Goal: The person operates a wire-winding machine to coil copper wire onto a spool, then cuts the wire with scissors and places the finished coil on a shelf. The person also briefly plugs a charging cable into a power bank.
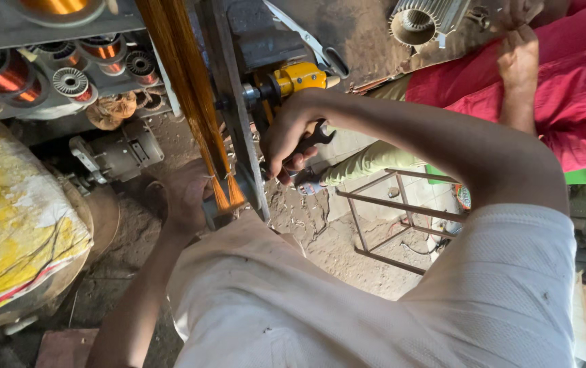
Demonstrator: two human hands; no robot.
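Item: copper wire band point(194, 102) on winding frame point(235, 109). Left hand point(185, 194) pinches its lower end; right hand point(289, 140) clenched on black crank handle point(317, 136). Step judged: coil winding; turning demands steady tension.

A bulging yellow sack point(13, 211) with red and white patches lay at the near left on the floor. No labels, signs or screens could be made out.
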